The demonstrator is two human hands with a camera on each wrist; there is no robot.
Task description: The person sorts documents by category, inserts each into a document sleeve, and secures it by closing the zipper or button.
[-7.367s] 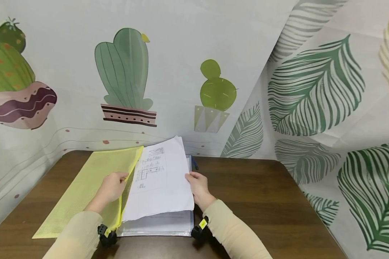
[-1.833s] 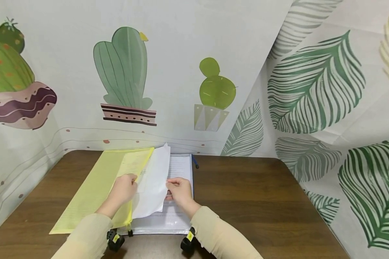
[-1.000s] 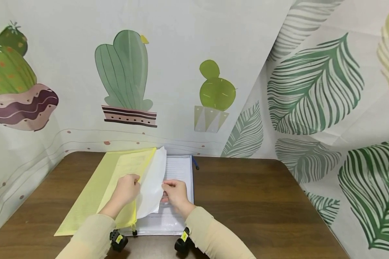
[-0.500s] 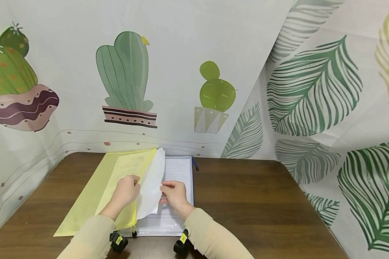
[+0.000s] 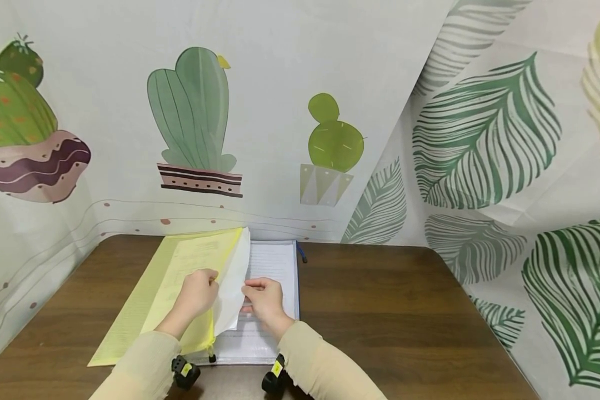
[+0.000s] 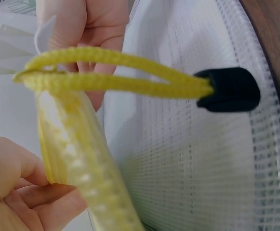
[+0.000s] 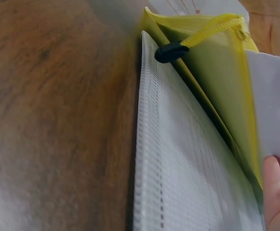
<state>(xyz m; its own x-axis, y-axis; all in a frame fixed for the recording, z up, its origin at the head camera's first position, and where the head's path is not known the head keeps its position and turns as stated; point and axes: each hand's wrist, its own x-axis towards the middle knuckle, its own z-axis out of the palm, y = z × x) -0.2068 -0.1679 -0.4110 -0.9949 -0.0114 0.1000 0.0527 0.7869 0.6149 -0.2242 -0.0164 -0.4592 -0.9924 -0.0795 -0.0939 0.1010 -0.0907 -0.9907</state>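
A yellow mesh zipper pouch (image 5: 130, 311) lies tilted at the left of the table, its right edge lifted. My left hand (image 5: 196, 291) pinches that opening edge. White printed paper sheets (image 5: 232, 300) stand mostly inside the pouch, showing through its yellow face, with a strip sticking out on the right. My right hand (image 5: 265, 303) pinches the right edge of the sheets between thumb and fingers. Beneath both lies a clear mesh pouch (image 5: 275, 261) with a blue edge, holding printed paper. In the left wrist view a yellow cord pull with a black end (image 6: 229, 90) hangs off the yellow pouch's corner.
The brown wooden table (image 5: 405, 316) extends to the right. A blue zipper pull (image 5: 302, 254) lies at the clear pouch's upper right. A cloth backdrop (image 5: 275, 111) printed with cacti and leaves hangs behind the table.
Over the earlier frames the sheets have moved left, from mostly outside to mostly inside the yellow pouch. My right hand has moved left with them; the pouch's edge has shifted right.
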